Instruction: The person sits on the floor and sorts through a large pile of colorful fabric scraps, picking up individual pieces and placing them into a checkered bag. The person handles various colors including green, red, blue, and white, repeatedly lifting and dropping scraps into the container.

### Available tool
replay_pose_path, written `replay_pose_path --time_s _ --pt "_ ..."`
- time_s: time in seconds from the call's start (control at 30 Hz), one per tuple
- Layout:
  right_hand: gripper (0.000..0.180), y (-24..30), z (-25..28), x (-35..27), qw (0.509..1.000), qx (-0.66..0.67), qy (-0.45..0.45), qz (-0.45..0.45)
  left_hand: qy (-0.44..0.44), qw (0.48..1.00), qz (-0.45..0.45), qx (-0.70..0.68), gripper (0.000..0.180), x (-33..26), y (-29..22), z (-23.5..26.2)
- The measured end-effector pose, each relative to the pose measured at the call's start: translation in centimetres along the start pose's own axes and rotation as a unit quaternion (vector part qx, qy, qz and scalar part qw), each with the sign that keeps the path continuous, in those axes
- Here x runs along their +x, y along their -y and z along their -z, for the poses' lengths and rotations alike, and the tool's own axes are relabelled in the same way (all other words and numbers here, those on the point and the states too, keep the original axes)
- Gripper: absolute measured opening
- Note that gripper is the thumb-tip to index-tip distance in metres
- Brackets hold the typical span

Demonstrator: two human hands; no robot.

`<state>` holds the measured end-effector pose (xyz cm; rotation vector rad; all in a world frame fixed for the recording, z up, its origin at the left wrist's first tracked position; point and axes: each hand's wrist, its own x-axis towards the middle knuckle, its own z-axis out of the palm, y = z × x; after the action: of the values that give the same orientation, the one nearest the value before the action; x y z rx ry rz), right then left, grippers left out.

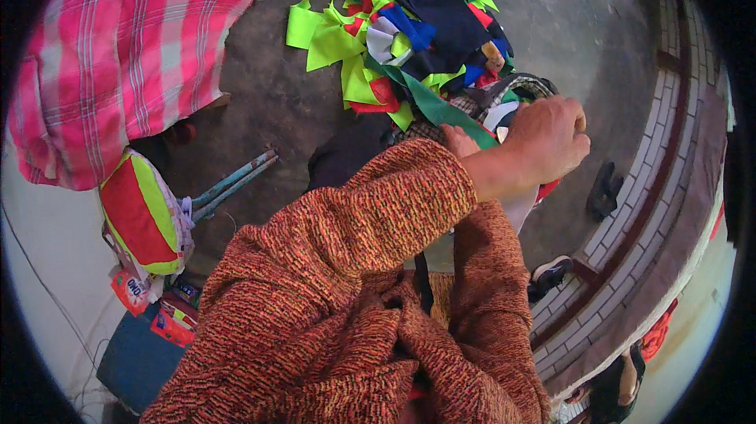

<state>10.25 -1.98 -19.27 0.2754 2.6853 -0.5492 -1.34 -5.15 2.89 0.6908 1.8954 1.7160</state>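
Note:
My left forearm crosses over my right one. My left hand (547, 139) is closed with its fingers curled, over a checked cloth bag or bundle (516, 84); whatever it grips is hidden. Below the left wrist, only part of my right hand (461, 140) shows, beside a long dark green cloth strip (433, 101); its fingers are mostly covered. White and red bits of cloth show around the left hand. Ahead lies a heap of fabric scraps, with lime green pieces (335, 42), a black piece (441, 7) and a blue piece (409, 28).
A pink checked cloth (134, 62) drapes over something at the left. Beneath it are a red and lime cushion-like bundle (142, 215) and blue-green metal legs (234, 185). A dark sandal (605, 190) and a shoe (550, 274) lie at the right, by a white-brick strip (630, 223).

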Motion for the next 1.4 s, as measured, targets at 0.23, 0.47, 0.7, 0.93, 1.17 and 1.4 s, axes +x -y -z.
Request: replay_pose_path --time_s 0.23,0.47,0.7,0.93,1.17,1.4 --pt "0.054 2.6 9.2 -5.5 0.976 0.178 0.005 -0.125 0.011 0.999 0.024 -0.024 0.023 0.6 -0.3 0.0" --pt "0.062 2.2 3.6 0.0 0.985 -0.008 -0.151 -0.080 0.083 0.996 0.028 -0.023 0.021 -1.5 -0.5 -1.8" --pt "0.035 -0.3 -1.3 -1.6 0.991 -0.088 -0.096 0.013 0.076 0.995 0.058 -0.024 0.021 -0.4 -1.0 -0.6" --pt "0.025 2.6 8.2 -9.4 0.903 0.401 -0.058 -0.140 0.038 0.999 0.024 0.006 0.030 1.3 -0.1 1.0" --pt "0.029 1.4 15.9 -18.9 0.651 0.651 -0.390 0.003 0.027 0.999 0.004 -0.026 0.027 1.6 0.5 1.4" --pt "0.048 -2.9 15.3 -23.3 0.333 0.784 -0.524 -0.003 0.069 0.997 -0.015 -0.043 0.026 1.8 0.5 1.9"
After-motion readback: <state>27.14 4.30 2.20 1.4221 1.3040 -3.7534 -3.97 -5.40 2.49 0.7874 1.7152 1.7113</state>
